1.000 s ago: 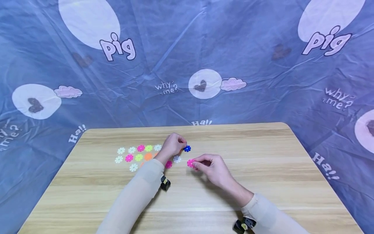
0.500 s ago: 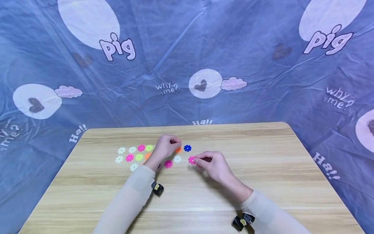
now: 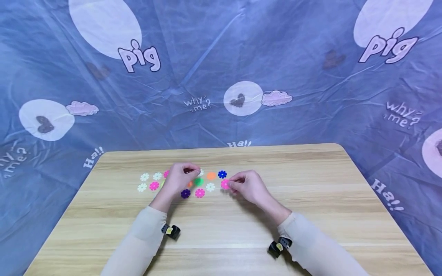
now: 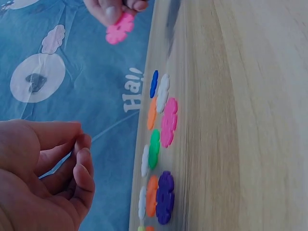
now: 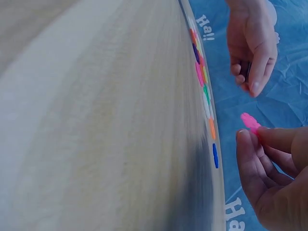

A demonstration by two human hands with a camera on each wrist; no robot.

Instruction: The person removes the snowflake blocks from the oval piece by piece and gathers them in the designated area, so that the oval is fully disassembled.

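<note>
Between the thumb and fingers of my right hand is a pink flower-shaped plastic disc, raised off the table in the right wrist view. My left hand hovers over the flat-lying discs with its fingers loosely curled and nothing between them; it covers several discs in the head view. At the right end of the back row lies a blue disc, with an orange disc beside it. Nearer the front are a white disc, another pink disc and a dark purple disc.
More white discs and a pink one lie left of my left hand. The wooden table ends at a blue printed cloth hanging behind it. Each wrist wears a small black camera.
My left hand has left the blue disc, which stays lying on the table, and has moved left. My right hand has moved slightly toward the back, still pinching the pink disc.
</note>
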